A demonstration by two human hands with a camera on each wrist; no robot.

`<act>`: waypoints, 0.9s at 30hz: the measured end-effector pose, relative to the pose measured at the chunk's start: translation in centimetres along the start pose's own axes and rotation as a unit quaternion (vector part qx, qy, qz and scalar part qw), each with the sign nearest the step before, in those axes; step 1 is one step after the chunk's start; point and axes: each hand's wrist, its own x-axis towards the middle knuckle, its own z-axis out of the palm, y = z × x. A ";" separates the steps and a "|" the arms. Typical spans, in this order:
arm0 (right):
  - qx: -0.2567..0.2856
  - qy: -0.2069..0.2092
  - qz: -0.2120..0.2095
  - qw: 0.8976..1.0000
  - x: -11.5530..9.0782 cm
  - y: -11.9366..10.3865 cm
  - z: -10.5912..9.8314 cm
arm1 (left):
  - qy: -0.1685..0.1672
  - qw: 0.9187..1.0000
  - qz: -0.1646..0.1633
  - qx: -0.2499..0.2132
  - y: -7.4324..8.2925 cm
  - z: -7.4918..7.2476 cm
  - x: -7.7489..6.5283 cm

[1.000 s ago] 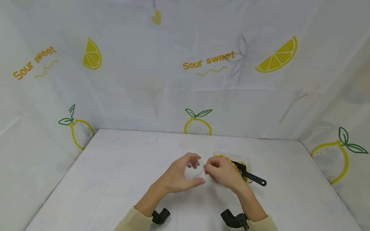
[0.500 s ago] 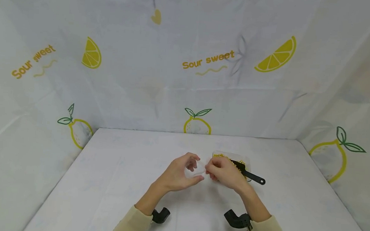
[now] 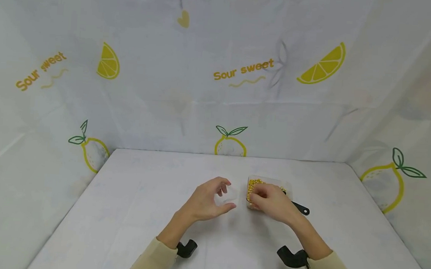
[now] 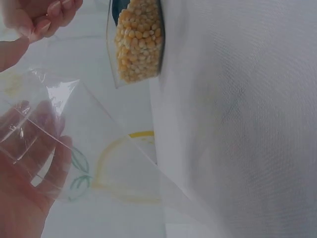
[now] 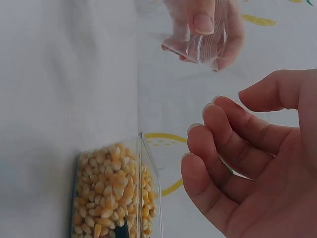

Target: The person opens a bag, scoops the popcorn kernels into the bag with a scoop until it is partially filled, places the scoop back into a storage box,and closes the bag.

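Just below the middle of the head view, the left hand (image 3: pixel 205 201) holds a clear plastic bag (image 4: pixel 62 93), its thumb and fingers set wide in a C shape around it. The right wrist view shows this grasp at its upper edge, the film creased about the thumb and fingers; in the left wrist view, the bag spreads over the fingers at lower left and runs diagonally toward the bottom edge.

To the right of centre in the head view, the right hand (image 3: pixel 273 204) crosses in front of a clear container (image 3: pixel 277 182). Its grip is released: at the right of the right wrist view, the fingers bend loosely and the thumb stands apart from them. Yellow corn kernels (image 5: pixel 106 191) fill much of the container, seen at lower left in that same view. A black handle (image 3: pixel 301 208) sticks out past the container's right side, its end pierced by a hole.

Both rest on a white-covered table (image 3: pixel 139 228). Black devices (image 3: pixel 187 249) sit beside the wrists at the bottom of the head view, and lemon drawings mark the white backdrop (image 3: pixel 150 110) above.
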 end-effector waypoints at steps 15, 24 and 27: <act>-0.123 0.066 -0.040 0.989 -2.0 2.3 -1.7 | -0.011 1.000 -0.012 0.015 -0.6 0.3 -0.2; -0.199 0.115 -0.049 0.972 -3.0 3.8 -2.6 | -0.006 0.999 -0.014 0.032 -0.5 0.4 -0.1; -0.217 0.122 -0.043 0.968 -3.2 4.5 -2.8 | -0.004 0.999 -0.014 0.033 -0.5 0.4 -0.1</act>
